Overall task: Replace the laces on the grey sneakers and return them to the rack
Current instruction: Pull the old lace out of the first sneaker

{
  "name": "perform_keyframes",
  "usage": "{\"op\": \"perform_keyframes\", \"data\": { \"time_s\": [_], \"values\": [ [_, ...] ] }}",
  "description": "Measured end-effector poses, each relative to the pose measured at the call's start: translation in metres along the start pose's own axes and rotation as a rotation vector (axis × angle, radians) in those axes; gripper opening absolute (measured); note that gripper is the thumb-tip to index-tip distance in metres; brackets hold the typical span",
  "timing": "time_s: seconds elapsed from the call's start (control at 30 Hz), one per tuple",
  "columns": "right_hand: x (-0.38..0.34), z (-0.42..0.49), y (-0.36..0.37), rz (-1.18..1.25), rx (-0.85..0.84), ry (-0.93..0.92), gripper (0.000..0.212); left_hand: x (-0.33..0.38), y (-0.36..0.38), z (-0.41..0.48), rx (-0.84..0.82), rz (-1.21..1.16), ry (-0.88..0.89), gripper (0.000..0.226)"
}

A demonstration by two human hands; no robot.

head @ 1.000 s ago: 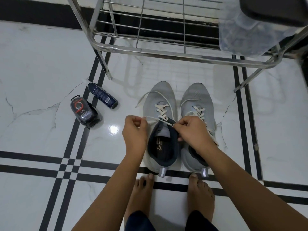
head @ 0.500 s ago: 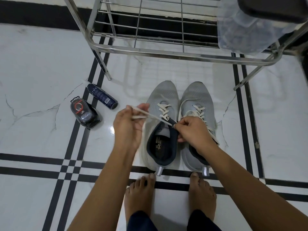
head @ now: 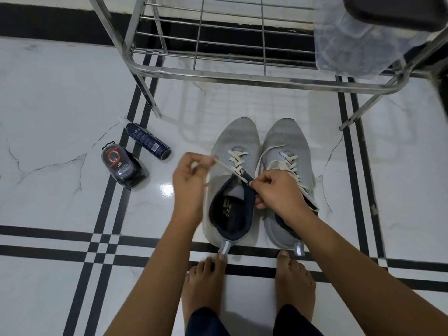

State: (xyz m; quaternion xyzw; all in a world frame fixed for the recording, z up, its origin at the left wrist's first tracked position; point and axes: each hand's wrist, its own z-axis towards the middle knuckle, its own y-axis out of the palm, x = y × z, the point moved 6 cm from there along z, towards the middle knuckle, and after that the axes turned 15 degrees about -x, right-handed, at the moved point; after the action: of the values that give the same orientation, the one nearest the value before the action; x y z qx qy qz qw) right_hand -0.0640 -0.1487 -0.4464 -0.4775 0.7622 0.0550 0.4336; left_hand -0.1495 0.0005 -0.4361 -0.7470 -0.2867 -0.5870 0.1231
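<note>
Two grey sneakers stand side by side on the floor, toes toward the rack. The left sneaker (head: 236,141) has a cream lace (head: 224,165) stretched taut from its upper eyelets. My left hand (head: 190,177) grips that lace's free end, left of the shoe. My right hand (head: 276,192) pinches the dark collar of the left sneaker by the top eyelet and covers part of the right sneaker (head: 287,139). The right sneaker's cream laces (head: 288,161) lie loose across its tongue.
A steel shoe rack (head: 242,76) stands just beyond the shoes, with a clear plastic bag (head: 358,42) on its right end. A dark spray can (head: 149,141) and a packaged item (head: 122,167) lie on the floor to the left. My bare feet (head: 206,284) are behind the heels.
My left hand has pulled the lace out leftward and upward from the left sneaker, drawing it taut. My right hand has stayed at the collar.
</note>
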Motion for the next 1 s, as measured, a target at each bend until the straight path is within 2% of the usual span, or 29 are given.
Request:
{"op": "perform_keyframes", "data": {
  "time_s": [0.07, 0.1, 0.13, 0.17, 0.23, 0.27, 0.3, 0.33, 0.4, 0.47, 0.5, 0.57, 0.63, 0.7, 0.77, 0.8, 0.87, 0.9, 0.93, 1.0],
  "values": [
    [0.001, 0.000, 0.000, -0.031, -0.010, 0.004, 0.016, -0.003, -0.029, -0.005, 0.254, -0.381, 0.009, 0.013],
    [0.001, 0.001, 0.000, -0.044, -0.011, 0.006, 0.016, -0.008, -0.042, -0.005, 0.355, -0.465, 0.010, 0.007],
    [0.001, 0.001, 0.001, -0.055, -0.013, 0.008, 0.015, -0.011, -0.051, -0.004, 0.422, -0.446, -0.019, 0.004],
    [0.001, 0.001, 0.002, -0.082, -0.014, 0.012, 0.014, -0.014, -0.056, -0.005, 0.447, -0.322, -0.085, 0.016],
    [0.000, 0.003, 0.004, -0.165, 0.001, 0.000, 0.016, -0.023, -0.052, -0.005, 0.360, 0.033, -0.257, 0.052],
    [-0.001, 0.004, 0.005, -0.208, 0.005, -0.007, 0.018, -0.024, -0.045, -0.007, 0.301, 0.227, -0.288, 0.068],
    [-0.003, 0.004, 0.007, -0.256, 0.003, -0.015, 0.019, -0.022, -0.037, -0.008, 0.248, 0.421, -0.243, 0.075],
    [-0.005, 0.004, 0.008, -0.310, 0.001, -0.033, 0.020, -0.018, -0.024, -0.008, 0.184, 0.608, -0.144, 0.072],
    [-0.011, 0.005, 0.010, -0.397, 0.008, -0.076, 0.021, -0.021, 0.010, -0.008, -0.039, 0.881, 0.017, 0.049],
    [-0.013, 0.006, 0.010, -0.446, 0.027, -0.098, 0.022, -0.028, 0.029, -0.010, -0.193, 0.980, 0.044, 0.035],
    [-0.013, 0.006, 0.009, -0.461, 0.036, -0.090, 0.023, -0.028, 0.029, -0.011, -0.185, 0.958, 0.037, 0.031],
    [-0.005, 0.009, 0.004, -0.428, 0.048, -0.023, 0.025, -0.020, 0.015, -0.012, -0.030, 0.833, 0.020, 0.025],
    [0.009, 0.009, -0.004, -0.223, 0.030, 0.094, 0.027, -0.016, -0.006, -0.014, 0.145, 0.676, -0.069, 0.021],
    [0.015, 0.008, -0.005, -0.134, -0.010, 0.176, 0.028, -0.023, -0.018, -0.013, 0.206, 0.557, -0.174, 0.018],
    [0.011, 0.008, -0.003, -0.280, 0.006, 0.150, 0.015, -0.026, -0.015, -0.012, 0.147, 0.526, -0.205, 0.016],
    [0.002, 0.006, -0.002, -0.416, 0.042, 0.067, 0.009, -0.026, -0.012, -0.012, 0.111, 0.523, -0.195, 0.015],
    [-0.024, 0.000, 0.006, -0.663, 0.107, -0.200, 0.028, -0.026, -0.010, -0.013, 0.072, 0.531, -0.172, 0.014],
    [-0.037, -0.003, 0.012, -0.736, 0.123, -0.314, 0.031, -0.026, -0.010, -0.013, 0.064, 0.542, -0.168, 0.014],
    [-0.046, -0.003, 0.019, -0.808, 0.116, -0.369, 0.031, -0.027, -0.010, -0.012, 0.061, 0.551, -0.167, 0.013],
    [-0.051, 0.006, 0.037, -0.948, 0.030, -0.323, 0.032, -0.028, -0.009, -0.013, 0.058, 0.547, -0.171, 0.011]
  ]
}}
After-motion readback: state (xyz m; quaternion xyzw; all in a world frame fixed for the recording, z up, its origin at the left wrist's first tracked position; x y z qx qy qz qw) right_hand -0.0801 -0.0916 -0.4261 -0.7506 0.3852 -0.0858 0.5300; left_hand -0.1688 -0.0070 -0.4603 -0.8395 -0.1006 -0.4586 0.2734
